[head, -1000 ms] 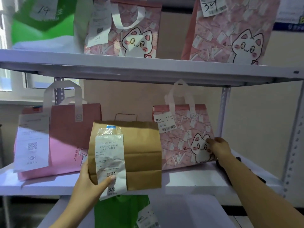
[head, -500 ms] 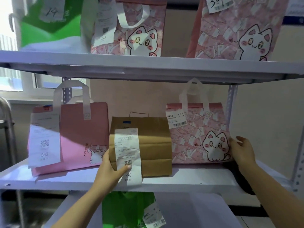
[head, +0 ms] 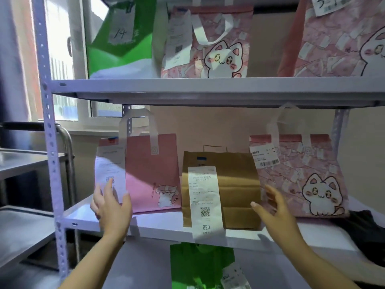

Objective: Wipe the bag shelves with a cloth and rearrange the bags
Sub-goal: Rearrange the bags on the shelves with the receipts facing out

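Three bags stand on the middle shelf (head: 145, 223), the brown paper bag (head: 235, 190) between the plain pink bag (head: 152, 172) and the cat bag (head: 302, 176), while the left hand (head: 111, 207) and right hand (head: 275, 207) hover with fingers spread wide, holding nothing.

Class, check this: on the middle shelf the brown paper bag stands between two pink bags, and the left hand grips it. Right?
Not quite. In the head view the left hand is open and grips nothing. The brown paper bag does stand between the two pink bags.
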A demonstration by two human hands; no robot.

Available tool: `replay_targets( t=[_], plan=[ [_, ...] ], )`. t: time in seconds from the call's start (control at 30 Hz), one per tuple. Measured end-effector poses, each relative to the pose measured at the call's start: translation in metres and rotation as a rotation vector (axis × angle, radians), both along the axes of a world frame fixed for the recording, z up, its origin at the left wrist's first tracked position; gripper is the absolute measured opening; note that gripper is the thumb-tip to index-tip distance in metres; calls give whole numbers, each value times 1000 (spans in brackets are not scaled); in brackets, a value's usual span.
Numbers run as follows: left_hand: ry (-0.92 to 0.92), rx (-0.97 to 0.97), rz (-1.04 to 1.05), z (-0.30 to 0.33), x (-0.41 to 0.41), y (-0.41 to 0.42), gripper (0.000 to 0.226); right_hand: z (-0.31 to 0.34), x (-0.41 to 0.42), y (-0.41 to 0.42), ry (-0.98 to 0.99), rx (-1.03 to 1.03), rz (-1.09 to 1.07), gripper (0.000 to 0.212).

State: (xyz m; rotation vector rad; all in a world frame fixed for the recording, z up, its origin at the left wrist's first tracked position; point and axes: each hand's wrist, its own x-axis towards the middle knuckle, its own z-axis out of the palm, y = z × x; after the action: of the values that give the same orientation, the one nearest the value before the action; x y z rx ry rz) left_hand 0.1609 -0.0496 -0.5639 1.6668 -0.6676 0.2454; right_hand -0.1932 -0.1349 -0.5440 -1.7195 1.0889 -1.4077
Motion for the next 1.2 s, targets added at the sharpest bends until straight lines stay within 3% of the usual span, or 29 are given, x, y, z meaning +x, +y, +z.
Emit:
replay_targets(
  t=[0.3, 0.5, 0.77, 0.87, 0.97, 1.07, 1.2],
  plan=[
    [62, 142, -153, -7, 58, 0, 65, -10, 42, -1, -57, 95, -149, 77],
    [87, 174, -214, -6, 70, 0, 72, -17, 63, -3, 17, 110, -283, 51],
    [54, 152, -280, -13, 77, 3, 84, -12, 89, -1, 27, 155, -370, 44],
    [-7, 240, -309, -19, 77, 5, 95, -7, 93, 2, 11, 158, -342, 41],
    [-76, 349, -235, -21, 66, 8, 97, -7, 89, 7, -1, 165, -280, 52],
    [-167, 346, -232, -16, 41, 12, 93, -10, 73, 13, -24, 139, -215, 55],
    [-295, 255, -489, -10, -4, 16, 85, -13, 28, 25, 76, 78, -184, 26]
  ],
)
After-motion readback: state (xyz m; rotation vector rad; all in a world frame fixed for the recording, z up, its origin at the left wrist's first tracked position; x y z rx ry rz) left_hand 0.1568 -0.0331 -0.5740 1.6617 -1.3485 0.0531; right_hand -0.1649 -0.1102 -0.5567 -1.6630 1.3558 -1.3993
